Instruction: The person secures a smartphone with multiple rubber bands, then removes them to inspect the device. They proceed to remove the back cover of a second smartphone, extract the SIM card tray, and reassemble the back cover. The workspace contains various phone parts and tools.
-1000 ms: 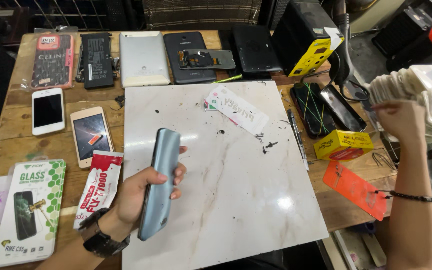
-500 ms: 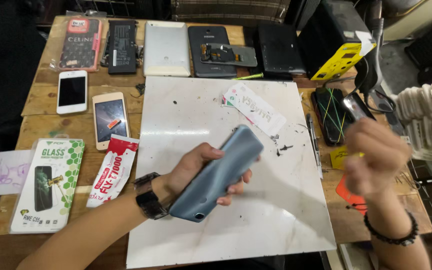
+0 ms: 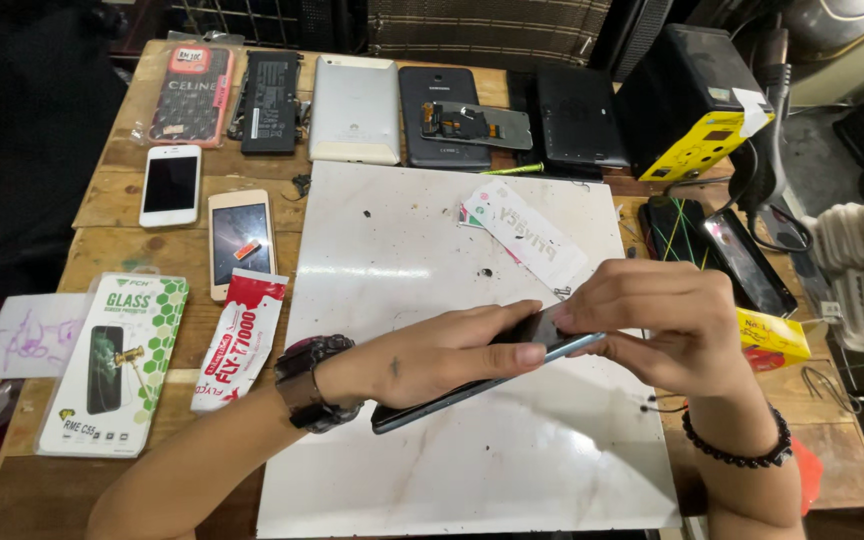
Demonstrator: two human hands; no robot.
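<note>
Workbench (image 3: pixel 122 215) of rough wooden planks fills the view, w/ a big white marble-look slab (image 3: pixel 422 260) laid on its middle, speckled w/ dark bits. Along the far edge sits a row of devices: a silver tablet (image 3: pixel 355 108) lying back-up, a dark tablet (image 3: pixel 442 115) beside it w/ a loose circuit part on top, then a black-and-yellow box-shaped unit (image 3: pixel 692 100) at the far right corner. Left of the slab: a green-and-white screen-protector pack (image 3: pixel 112 360), a white phone (image 3: pixel 172 184), a gold-rimmed phone (image 3: pixel 240 240) and a red-and-white glue sachet (image 3: pixel 240 338) just beside the slab's edge. A white paper strip (image 3: pixel 527 232) lies on the slab's far part. Above the slab's near half, both hands meet on a slim grey-blue phone (image 3: pixel 472 385), held tilted, its lower end towards the wrist w/ the dark watch. Left hand (image 3: pixel 432 355) wraps it from below, thumb lying flat along the edge. Right hand (image 3: pixel 667 325), black bead bracelet at the wrist, closes over the phone's upper end, fingers curled round it, pinching that corner. Phone is off the slab, carried in the hands only.
</note>
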